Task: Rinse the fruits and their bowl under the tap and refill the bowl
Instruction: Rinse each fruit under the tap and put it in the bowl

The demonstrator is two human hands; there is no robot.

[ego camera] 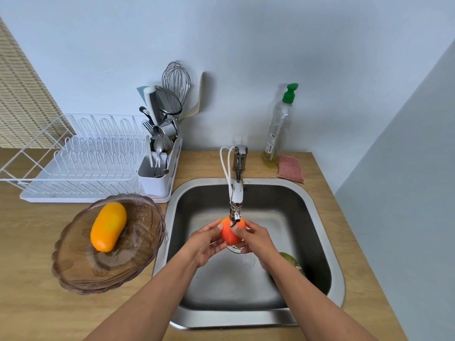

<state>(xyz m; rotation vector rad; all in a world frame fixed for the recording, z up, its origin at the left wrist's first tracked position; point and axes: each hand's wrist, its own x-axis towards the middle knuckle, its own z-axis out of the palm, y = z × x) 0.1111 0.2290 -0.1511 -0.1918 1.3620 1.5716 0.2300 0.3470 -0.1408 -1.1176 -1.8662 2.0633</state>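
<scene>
An orange-red fruit (230, 233) sits under the tap spout (235, 205), over the steel sink (322, 232). My left hand (208, 243) holds it from the left and my right hand (253, 238) from the right, fingers curled round it. A green fruit (293, 262) lies in the sink at the right, partly hidden by my right forearm. The brownish glass bowl (81, 271) stands on the counter left of the sink, with one yellow-orange fruit (108, 226) in it.
A white dish rack (73, 166) with a cutlery holder (157, 173) full of utensils stands behind the bowl. A dish soap bottle (278, 134) and a pink sponge (291, 168) sit at the back right of the wooden counter (29, 303).
</scene>
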